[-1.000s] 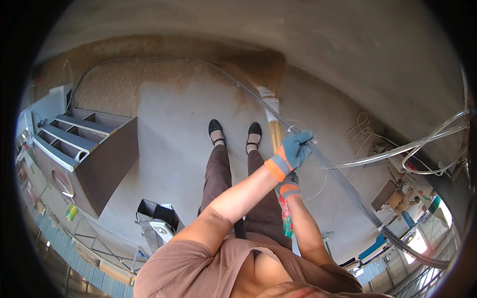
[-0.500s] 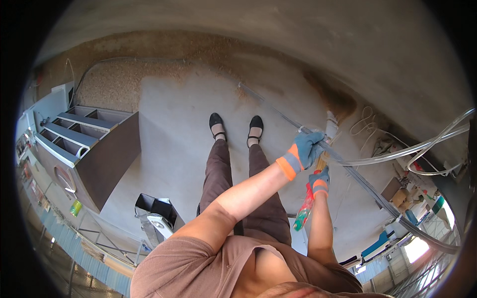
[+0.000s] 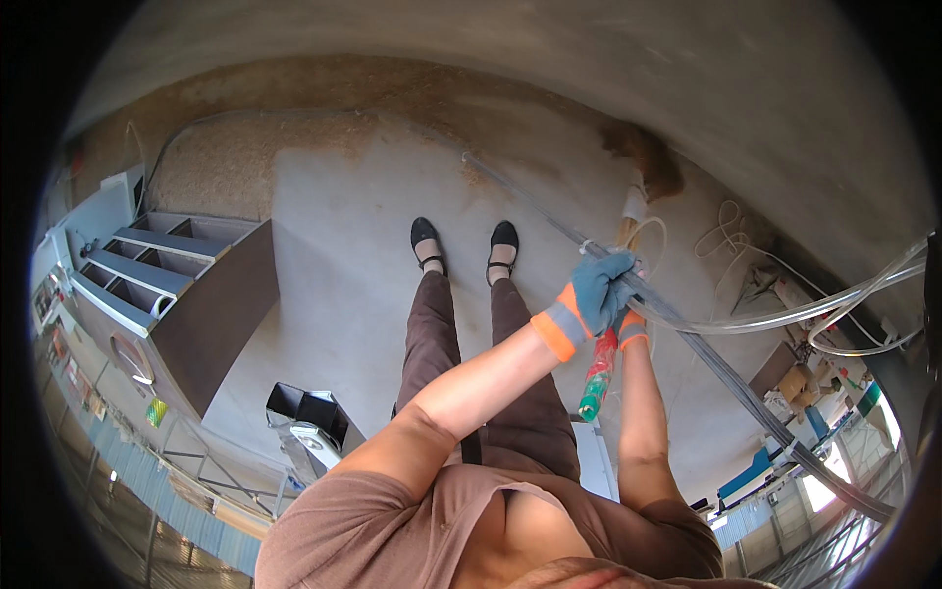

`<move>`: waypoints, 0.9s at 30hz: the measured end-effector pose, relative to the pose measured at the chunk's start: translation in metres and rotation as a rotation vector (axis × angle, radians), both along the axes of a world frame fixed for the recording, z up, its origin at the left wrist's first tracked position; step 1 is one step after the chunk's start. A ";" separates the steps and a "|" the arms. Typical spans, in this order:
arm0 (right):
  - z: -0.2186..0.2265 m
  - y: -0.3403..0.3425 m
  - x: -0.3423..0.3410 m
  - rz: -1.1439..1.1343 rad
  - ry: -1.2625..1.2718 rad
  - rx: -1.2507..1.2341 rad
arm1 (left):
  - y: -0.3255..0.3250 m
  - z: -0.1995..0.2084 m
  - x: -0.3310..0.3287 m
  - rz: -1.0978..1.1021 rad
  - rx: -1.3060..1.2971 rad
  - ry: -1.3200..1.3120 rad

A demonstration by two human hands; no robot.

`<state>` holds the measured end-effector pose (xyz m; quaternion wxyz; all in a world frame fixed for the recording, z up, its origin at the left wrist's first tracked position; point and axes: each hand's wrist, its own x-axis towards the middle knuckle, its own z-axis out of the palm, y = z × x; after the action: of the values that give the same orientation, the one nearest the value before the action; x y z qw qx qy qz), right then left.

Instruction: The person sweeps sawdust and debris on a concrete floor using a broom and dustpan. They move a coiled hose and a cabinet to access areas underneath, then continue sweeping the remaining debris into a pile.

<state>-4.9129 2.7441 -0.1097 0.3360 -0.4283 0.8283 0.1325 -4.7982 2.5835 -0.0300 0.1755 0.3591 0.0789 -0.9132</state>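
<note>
Both of my hands wear grey-blue gloves with orange cuffs and grip a broom. My left hand (image 3: 601, 293) reaches across my body and closes around the upper part of the handle. My right hand (image 3: 630, 330) sits just below it, mostly hidden behind the left glove. The red and green end of the broom handle (image 3: 597, 378) sticks out under my hands. The brown broom head (image 3: 652, 165) rests on the concrete floor to the far right, past my black shoes (image 3: 426, 240).
A long dark cable (image 3: 726, 378) runs diagonally over the floor under my hands. Clear hoses (image 3: 785, 319) loop at the right. A brown shelf unit (image 3: 196, 304) lies at the left, a small black and white box (image 3: 306, 417) near it. Sawdust (image 3: 226, 167) covers the far floor.
My hands and the broom have swung to the right, and the broom head has travelled from in front of my feet out to the far right.
</note>
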 end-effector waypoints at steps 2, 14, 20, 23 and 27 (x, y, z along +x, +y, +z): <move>-0.001 -0.006 0.008 0.036 0.007 -0.019 | 0.013 -0.004 0.006 -0.027 -0.289 -0.063; -0.012 -0.021 0.050 -0.168 -0.238 0.240 | -0.001 0.028 0.022 -0.059 0.103 -0.028; 0.014 0.032 0.003 -0.291 -0.310 0.313 | 0.010 0.023 0.012 -0.127 0.085 -0.041; 0.031 0.085 -0.045 -0.365 -0.331 0.374 | 0.016 0.017 0.003 -0.091 0.158 -0.092; 0.020 0.149 -0.117 -0.224 -0.172 0.250 | 0.010 0.019 -0.014 0.043 0.351 -0.106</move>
<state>-5.0298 2.8934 -0.0900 0.4688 -0.2979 0.8162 0.1588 -4.8118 2.5937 -0.0112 0.1335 0.4300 0.2354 -0.8613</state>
